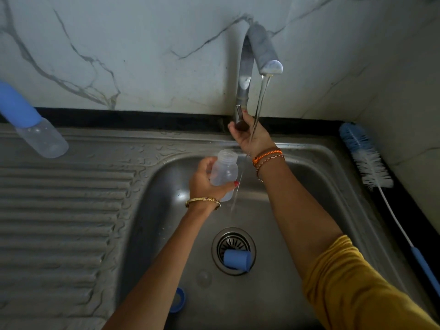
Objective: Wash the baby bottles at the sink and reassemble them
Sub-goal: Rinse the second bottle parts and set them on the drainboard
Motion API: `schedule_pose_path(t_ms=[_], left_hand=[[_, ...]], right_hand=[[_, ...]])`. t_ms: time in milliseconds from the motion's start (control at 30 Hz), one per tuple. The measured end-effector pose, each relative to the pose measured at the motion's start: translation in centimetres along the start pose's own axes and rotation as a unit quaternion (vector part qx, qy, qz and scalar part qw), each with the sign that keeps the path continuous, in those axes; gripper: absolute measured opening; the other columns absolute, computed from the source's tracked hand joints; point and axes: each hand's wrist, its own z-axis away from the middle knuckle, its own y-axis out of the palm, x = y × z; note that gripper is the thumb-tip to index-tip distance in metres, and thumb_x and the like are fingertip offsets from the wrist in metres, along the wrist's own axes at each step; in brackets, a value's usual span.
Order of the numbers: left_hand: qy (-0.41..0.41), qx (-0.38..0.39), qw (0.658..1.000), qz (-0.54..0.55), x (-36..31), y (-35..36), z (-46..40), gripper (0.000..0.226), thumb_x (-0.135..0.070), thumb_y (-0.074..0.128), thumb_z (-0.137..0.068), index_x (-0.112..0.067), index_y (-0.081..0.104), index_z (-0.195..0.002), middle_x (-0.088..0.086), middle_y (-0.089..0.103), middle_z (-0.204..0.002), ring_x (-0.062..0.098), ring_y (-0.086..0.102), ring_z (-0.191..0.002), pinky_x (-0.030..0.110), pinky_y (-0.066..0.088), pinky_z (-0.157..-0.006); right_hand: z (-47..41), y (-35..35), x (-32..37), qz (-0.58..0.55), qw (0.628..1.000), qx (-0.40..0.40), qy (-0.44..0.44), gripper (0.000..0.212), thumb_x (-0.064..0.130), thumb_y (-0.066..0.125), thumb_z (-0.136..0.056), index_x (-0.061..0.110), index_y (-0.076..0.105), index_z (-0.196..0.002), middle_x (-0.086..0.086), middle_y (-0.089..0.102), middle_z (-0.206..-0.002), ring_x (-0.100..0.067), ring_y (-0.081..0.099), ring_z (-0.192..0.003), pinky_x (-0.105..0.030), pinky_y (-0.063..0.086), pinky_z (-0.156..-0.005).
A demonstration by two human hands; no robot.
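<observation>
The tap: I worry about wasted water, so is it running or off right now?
Running. A clear stream falls from the tap spout into the sink, while the right hand grips its handle.

Capped bottle (31, 125) cut off at left edge, blue ring (178, 300) half hidden behind left forearm.

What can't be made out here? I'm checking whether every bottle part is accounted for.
Head view, the only one:
- Tap handle: mostly covered by the right hand.
- Blue ring: partly behind the left forearm.
- Second bottle: its capped top is cut off by the left edge.
- Clear piece in the sink: too faint to identify.
- Bottle in the left hand: water inside unclear.
</observation>
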Motion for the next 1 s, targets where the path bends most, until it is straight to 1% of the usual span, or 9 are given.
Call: schedule_pose_path(t_ms=[133, 200, 300, 400, 567, 667, 733, 867, 1000], left_hand=[[-0.02, 0.02, 0.999, 0.015, 0.1, 0.0, 0.4, 0.061, -0.014, 0.085, -0.059, -0.02, 0.055, -0.112, -0.011, 0.055, -0.098, 0.008, 0.053, -0.093, 0.006, 0.04, -0.065], [-0.032, 0.026, 0.999, 0.032, 0.1, 0.0, 0.7, 0.06, -0.011, 0.085, -0.06, -0.021, 0.055, -0.111, -0.01, 0.056, -0.099, 0.01, 0.053, -0.094, 0.009, 0.041, -0.067], [-0.042, 0.028, 0.997, 0.056, 0.2, 0.0, 1.1, 0.058, -0.006, 0.084, -0.059, -0.024, 0.053, -0.105, -0.007, 0.057, -0.101, 0.012, 0.055, -0.094, 0.019, 0.045, -0.074], [-0.047, 0.025, 0.996, 0.07, 0.1, -0.3, 1.1, 0.058, -0.006, 0.084, -0.06, -0.023, 0.053, -0.106, -0.003, 0.058, -0.105, 0.014, 0.055, -0.096, 0.026, 0.049, -0.079], [-0.037, 0.031, 0.997, 0.066, 0.0, -0.5, 0.7, 0.058, -0.007, 0.083, -0.061, -0.023, 0.053, -0.108, -0.003, 0.058, -0.106, 0.016, 0.056, -0.098, 0.03, 0.051, -0.08], [-0.03, 0.037, 0.997, 0.063, 0.0, -0.2, 0.9, 0.06, -0.007, 0.083, -0.061, -0.022, 0.053, -0.11, -0.005, 0.057, -0.105, 0.012, 0.054, -0.096, 0.017, 0.047, -0.072], [-0.033, 0.044, 0.996, 0.076, 0.0, 0.1, 1.0, 0.06, -0.005, 0.083, -0.061, -0.021, 0.053, -0.111, -0.005, 0.057, -0.105, 0.012, 0.054, -0.096, 0.014, 0.045, -0.07], [-0.031, 0.051, 0.995, 0.08, 0.0, 0.2, 1.0, 0.06, -0.005, 0.083, -0.061, -0.025, 0.051, -0.107, -0.007, 0.056, -0.104, 0.011, 0.053, -0.096, 0.013, 0.044, -0.068], [-0.037, 0.028, 0.997, 0.065, 0.1, 0.4, 0.4, 0.068, -0.006, 0.084, -0.06, -0.019, 0.05, -0.119, -0.008, 0.054, -0.103, 0.009, 0.053, -0.093, 0.005, 0.043, -0.064]], right_hand=[[0.1, -1.1, 0.5, 0.077, 0.997, 0.002, 0.014, 0.018, 0.02, 0.062, -0.088, 0.004, 0.056, -0.083, -0.015, 0.059, -0.091, -0.027, 0.059, -0.103, -0.035, 0.055, -0.074], [0.1, -1.5, 0.8, 0.068, 0.997, 0.002, 0.023, 0.021, 0.023, 0.06, -0.089, 0.003, 0.056, -0.088, -0.017, 0.061, -0.102, -0.028, 0.059, -0.107, -0.036, 0.054, -0.077], [-0.2, -0.6, 1.4, 0.075, 0.996, -0.01, 0.039, 0.024, 0.025, 0.056, -0.092, 0.003, 0.054, -0.085, -0.016, 0.056, -0.088, -0.024, 0.059, -0.09, -0.032, 0.056, -0.062], [-0.5, 0.8, 1.3, 0.099, 0.994, -0.014, 0.033, 0.027, 0.023, 0.048, -0.096, 0.004, 0.049, -0.076, -0.012, 0.046, -0.076, -0.018, 0.048, -0.067, -0.022, 0.05, -0.039], [-0.1, 0.7, 0.9, 0.091, 0.995, 0.002, 0.031, 0.029, 0.025, 0.043, -0.098, 0.004, 0.048, -0.078, -0.012, 0.043, -0.072, -0.016, 0.044, -0.061, -0.018, 0.046, -0.037], [0.3, 0.8, 1.0, 0.08, 0.996, -0.003, 0.034, 0.03, 0.025, 0.043, -0.098, 0.005, 0.047, -0.078, -0.012, 0.044, -0.073, -0.016, 0.044, -0.061, -0.021, 0.048, -0.046], [0.3, 0.7, 1.0, 0.072, 0.997, -0.007, 0.035, 0.029, 0.026, 0.044, -0.098, 0.005, 0.048, -0.077, -0.011, 0.045, -0.074, -0.015, 0.045, -0.063, -0.023, 0.045, -0.055], [0.4, 0.3, 0.8, 0.091, 0.995, -0.002, 0.034, 0.029, 0.029, 0.046, -0.097, 0.005, 0.05, -0.08, -0.01, 0.049, -0.075, -0.015, 0.049, -0.064, -0.022, 0.049, -0.053], [0.9, -0.5, 0.7, 0.27, 0.963, 0.006, 0.01, 0.041, 0.044, 0.04, -0.096, 0.006, 0.055, -0.095, -0.01, 0.056, -0.085, -0.02, 0.055, -0.076, -0.032, 0.048, -0.078]])
